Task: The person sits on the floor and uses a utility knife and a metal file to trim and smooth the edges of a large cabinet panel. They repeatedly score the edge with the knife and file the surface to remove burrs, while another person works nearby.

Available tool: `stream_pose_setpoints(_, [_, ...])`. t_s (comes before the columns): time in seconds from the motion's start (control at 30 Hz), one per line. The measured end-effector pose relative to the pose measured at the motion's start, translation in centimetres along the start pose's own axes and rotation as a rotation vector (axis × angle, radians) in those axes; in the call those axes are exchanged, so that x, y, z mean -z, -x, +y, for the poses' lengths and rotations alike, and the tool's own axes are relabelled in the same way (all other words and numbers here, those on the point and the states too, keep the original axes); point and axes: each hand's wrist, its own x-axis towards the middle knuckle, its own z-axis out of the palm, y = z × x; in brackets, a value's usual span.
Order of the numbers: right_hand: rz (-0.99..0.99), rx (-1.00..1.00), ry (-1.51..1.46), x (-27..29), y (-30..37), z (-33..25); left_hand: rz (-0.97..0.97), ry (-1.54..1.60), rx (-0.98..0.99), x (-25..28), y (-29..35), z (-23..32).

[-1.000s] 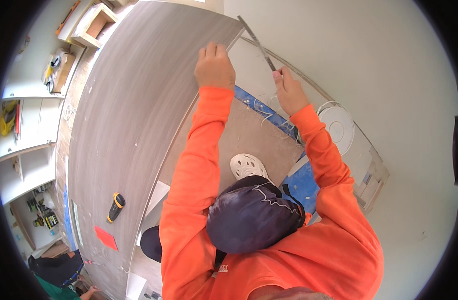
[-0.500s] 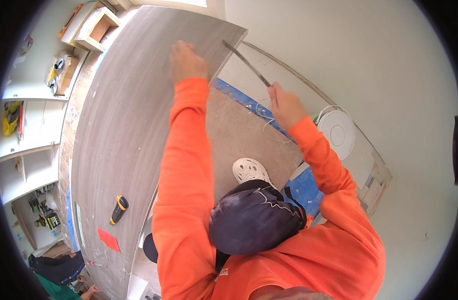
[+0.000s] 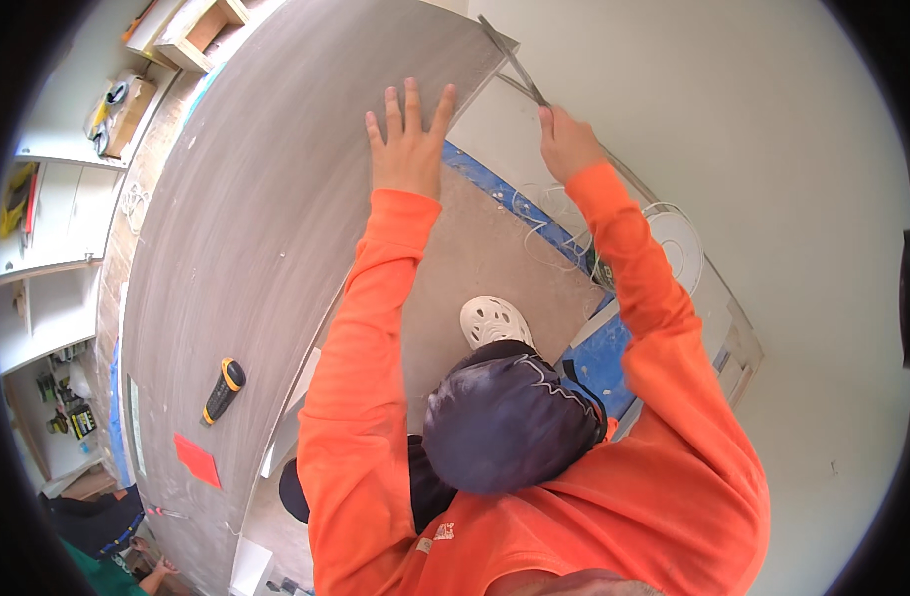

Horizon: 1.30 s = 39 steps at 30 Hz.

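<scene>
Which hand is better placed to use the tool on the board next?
Probably the right hand: it grips the tool, whose far end looks near the board. The left hand is spread over the board, holding nothing.

Table (image 3: 236, 248) at left, wall (image 3: 783, 248) at right.
On the table, handheld tool (image 3: 224, 390) beyond card (image 3: 197, 460); farther, left hand (image 3: 408, 149) by the right edge.

The right hand (image 3: 571, 142) hides the near end of what seems a metal strip (image 3: 516, 66).
</scene>
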Motion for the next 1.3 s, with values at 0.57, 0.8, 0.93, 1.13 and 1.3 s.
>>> stream_pose_setpoints(0.57, [-0.001, -0.044, 0.084, 1.2, 0.0, -1.2, -0.008, -0.05, 0.022, -0.3, 0.2, 0.2])
stream_pose_setpoints(0.8, [0.101, 0.032, 0.002, -0.2, 0.4, -0.9, 0.005, -0.023, 0.021, -0.4, 0.2, 0.2])
stream_pose_setpoints(0.93, [-0.036, -0.067, -0.072, -1.1, 0.8, -0.7, 0.044, -0.033, 0.014, -0.6, 0.3, 0.1])
stream_pose_setpoints(1.13, [0.118, 0.077, -0.057, -1.5, -1.0, -0.5, 0.005, -0.031, 0.003, -0.6, 0.2, 0.1])
stream_pose_setpoints(1.3, [0.057, -0.04, -0.121, -1.9, -1.9, -0.5, 0.071, -0.004, 0.006, -0.5, 0.1, 0.1])
